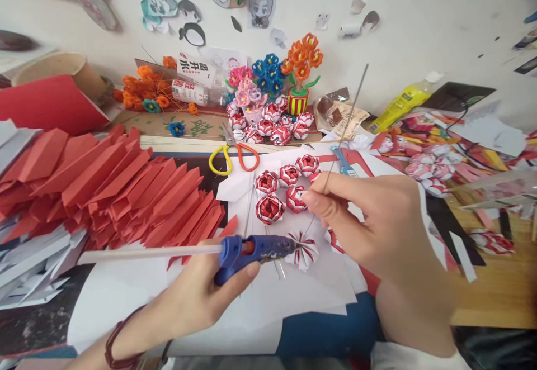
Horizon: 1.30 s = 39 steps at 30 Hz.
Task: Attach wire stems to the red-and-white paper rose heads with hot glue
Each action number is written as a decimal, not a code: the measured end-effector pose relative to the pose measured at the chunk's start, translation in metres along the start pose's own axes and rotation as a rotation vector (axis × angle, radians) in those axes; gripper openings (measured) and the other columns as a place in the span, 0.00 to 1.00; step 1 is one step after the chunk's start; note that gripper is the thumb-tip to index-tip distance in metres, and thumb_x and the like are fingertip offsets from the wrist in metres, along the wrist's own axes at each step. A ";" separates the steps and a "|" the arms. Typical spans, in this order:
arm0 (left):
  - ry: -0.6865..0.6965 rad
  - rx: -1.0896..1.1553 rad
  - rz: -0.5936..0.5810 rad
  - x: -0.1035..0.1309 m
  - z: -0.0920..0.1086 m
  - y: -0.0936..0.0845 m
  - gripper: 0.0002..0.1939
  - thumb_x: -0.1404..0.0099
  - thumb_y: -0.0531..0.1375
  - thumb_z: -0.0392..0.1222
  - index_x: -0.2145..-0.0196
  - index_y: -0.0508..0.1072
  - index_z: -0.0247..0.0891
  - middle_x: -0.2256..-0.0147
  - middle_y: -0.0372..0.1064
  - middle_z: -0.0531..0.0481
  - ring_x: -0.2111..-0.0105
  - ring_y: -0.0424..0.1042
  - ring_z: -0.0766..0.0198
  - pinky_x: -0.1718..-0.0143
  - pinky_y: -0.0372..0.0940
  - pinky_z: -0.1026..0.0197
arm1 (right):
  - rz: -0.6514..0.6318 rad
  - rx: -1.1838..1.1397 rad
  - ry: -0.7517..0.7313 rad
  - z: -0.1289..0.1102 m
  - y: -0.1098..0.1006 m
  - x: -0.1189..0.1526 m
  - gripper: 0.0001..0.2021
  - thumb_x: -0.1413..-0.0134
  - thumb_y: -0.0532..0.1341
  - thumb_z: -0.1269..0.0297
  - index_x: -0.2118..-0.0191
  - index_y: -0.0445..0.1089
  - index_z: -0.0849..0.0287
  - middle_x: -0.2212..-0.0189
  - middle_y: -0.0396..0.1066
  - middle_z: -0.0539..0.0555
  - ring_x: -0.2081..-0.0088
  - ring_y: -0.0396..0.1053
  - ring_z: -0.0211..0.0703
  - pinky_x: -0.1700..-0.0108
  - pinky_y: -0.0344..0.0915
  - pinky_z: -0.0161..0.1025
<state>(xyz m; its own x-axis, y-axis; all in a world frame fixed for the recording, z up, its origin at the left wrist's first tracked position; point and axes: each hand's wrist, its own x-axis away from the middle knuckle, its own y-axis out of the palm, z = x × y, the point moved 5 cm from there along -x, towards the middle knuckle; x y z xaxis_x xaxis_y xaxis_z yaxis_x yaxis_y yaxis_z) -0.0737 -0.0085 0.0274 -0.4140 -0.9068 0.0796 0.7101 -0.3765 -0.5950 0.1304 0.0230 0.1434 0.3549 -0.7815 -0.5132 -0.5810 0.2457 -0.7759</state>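
My left hand [210,292] is wrapped round a blue hot glue gun [239,255], with a long pale glue stick [151,254] poking out of its back. The gun's nozzle meets the middle of a red-and-white folded paper flower [302,252], seen from its pleated side. My right hand [361,224] pinches a thin wire stem [352,104]; its lower end reaches down to that same flower. Several finished-looking red-and-white paper roses [269,208] sit on the white paper just behind. One more rose is partly hidden by my right hand.
Folded red paper pieces [100,185] are heaped at the left, white ones [37,269] below them. Scissors [232,157] with yellow and orange handles lie behind the roses. Flower pots [298,102], a plastic bottle [195,93] and a yellow bottle [403,102] line the back. Paper scraps cover the right.
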 end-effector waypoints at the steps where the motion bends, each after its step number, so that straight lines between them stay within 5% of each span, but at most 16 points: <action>1: -0.005 0.011 -0.001 0.000 0.000 0.000 0.14 0.32 0.57 0.51 0.66 0.74 0.38 0.66 0.74 0.47 0.69 0.73 0.59 0.71 0.70 0.61 | 0.002 0.002 0.003 0.000 -0.001 0.000 0.13 0.37 0.60 0.68 0.75 0.66 0.60 0.84 0.53 0.43 0.82 0.47 0.29 0.77 0.47 0.32; 10: -0.071 0.115 -0.001 0.006 -0.008 0.002 0.18 0.33 0.60 0.51 0.51 0.74 0.40 0.70 0.76 0.48 0.77 0.69 0.62 0.77 0.68 0.63 | 0.022 0.024 0.002 0.001 -0.004 0.000 0.13 0.37 0.60 0.67 0.75 0.67 0.60 0.84 0.59 0.44 0.82 0.48 0.30 0.78 0.48 0.32; 15: -0.096 0.141 -0.021 0.007 -0.012 0.002 0.18 0.33 0.60 0.53 0.52 0.74 0.40 0.59 0.77 0.44 0.77 0.69 0.65 0.79 0.67 0.64 | 0.028 0.024 0.008 -0.001 -0.006 0.000 0.13 0.37 0.60 0.67 0.75 0.67 0.60 0.85 0.59 0.44 0.83 0.48 0.29 0.78 0.48 0.32; 23: -0.116 0.109 -0.100 0.002 -0.016 0.006 0.17 0.32 0.58 0.55 0.63 0.75 0.37 0.74 0.70 0.52 0.79 0.65 0.67 0.80 0.63 0.67 | 0.032 0.025 0.015 -0.001 -0.007 -0.002 0.14 0.36 0.59 0.66 0.75 0.67 0.60 0.86 0.58 0.43 0.84 0.47 0.29 0.78 0.48 0.31; 39: -0.057 0.007 -0.003 0.001 -0.013 0.006 0.16 0.33 0.58 0.53 0.63 0.74 0.37 0.74 0.68 0.52 0.75 0.65 0.66 0.80 0.62 0.68 | 0.060 0.048 0.000 0.000 -0.007 0.003 0.14 0.37 0.60 0.66 0.75 0.68 0.60 0.85 0.58 0.43 0.83 0.48 0.29 0.78 0.47 0.33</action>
<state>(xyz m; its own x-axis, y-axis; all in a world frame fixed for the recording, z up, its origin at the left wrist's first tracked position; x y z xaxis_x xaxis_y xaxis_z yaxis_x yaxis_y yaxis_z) -0.0779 -0.0092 0.0134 -0.3834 -0.9148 0.1268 0.7131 -0.3805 -0.5889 0.1357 0.0191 0.1478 0.3203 -0.7649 -0.5589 -0.5650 0.3193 -0.7608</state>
